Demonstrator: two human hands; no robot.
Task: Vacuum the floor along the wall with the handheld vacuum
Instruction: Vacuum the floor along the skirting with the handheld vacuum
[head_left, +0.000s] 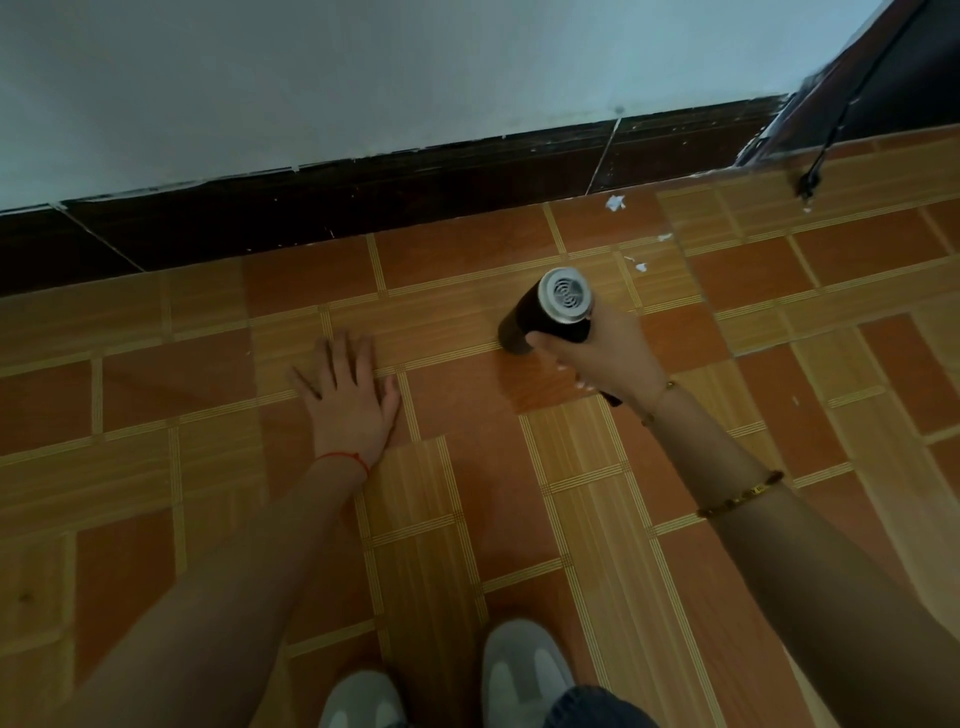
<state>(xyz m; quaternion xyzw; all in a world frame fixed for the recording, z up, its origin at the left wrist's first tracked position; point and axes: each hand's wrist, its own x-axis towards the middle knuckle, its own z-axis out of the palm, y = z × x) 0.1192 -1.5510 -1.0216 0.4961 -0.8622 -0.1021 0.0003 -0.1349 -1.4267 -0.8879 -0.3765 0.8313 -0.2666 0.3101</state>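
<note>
I see the tiled floor filling most of the view, orange-brown squares broken up by pale striped bands. Above it runs the grey-white wall, and along its foot a dark brown skirting board with chipped, paint-flecked edges. At the far right a dark door frame meets the wall, and a thin black cable hangs down in front of it, its end just above the floor.

Both forearms reach in from the bottom. My left hand lies flat on the tiles, palm down, fingers straight and slightly spread — it holds nothing. A red string circles that wrist. My right hand is wrapped round the handle of the handheld vacuum, fingers curled tight about it. The vacuum is a dark cylinder with a silver vented rear cap facing the camera; its front end points down to the floor, near the skirting but apart from it. A beaded bracelet sits on the right forearm.

Two grey shoes show at the bottom edge. Small white scraps lie on the tiles by the skirting — just beyond the vacuum.
</note>
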